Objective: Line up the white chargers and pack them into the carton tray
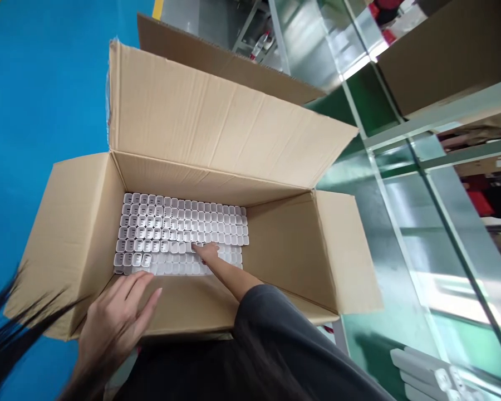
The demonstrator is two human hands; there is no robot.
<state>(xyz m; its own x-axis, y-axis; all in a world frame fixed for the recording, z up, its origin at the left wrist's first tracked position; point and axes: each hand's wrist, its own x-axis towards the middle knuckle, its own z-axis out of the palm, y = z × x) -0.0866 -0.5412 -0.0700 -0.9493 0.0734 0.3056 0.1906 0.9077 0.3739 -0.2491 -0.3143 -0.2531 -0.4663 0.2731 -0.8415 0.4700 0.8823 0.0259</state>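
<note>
Brown corrugated carton, flaps splayed outward, likely to keep opening clear. White square tubes inside, packed in rows, open ends up, presumably bracing one another. Right hand among nearer rows, grip unclear. Left hand loosely spread, apparently empty, near carton's left corner.

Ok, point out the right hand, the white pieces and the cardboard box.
Right hand [209,253]: head view, back of the hand.
White pieces [187,225]: head view, a piece mid-block.
Cardboard box [291,248]: head view, inner end wall.

R arm outstretched fwd, R hand far out, L hand nearer body w/ thumb apart
</note>
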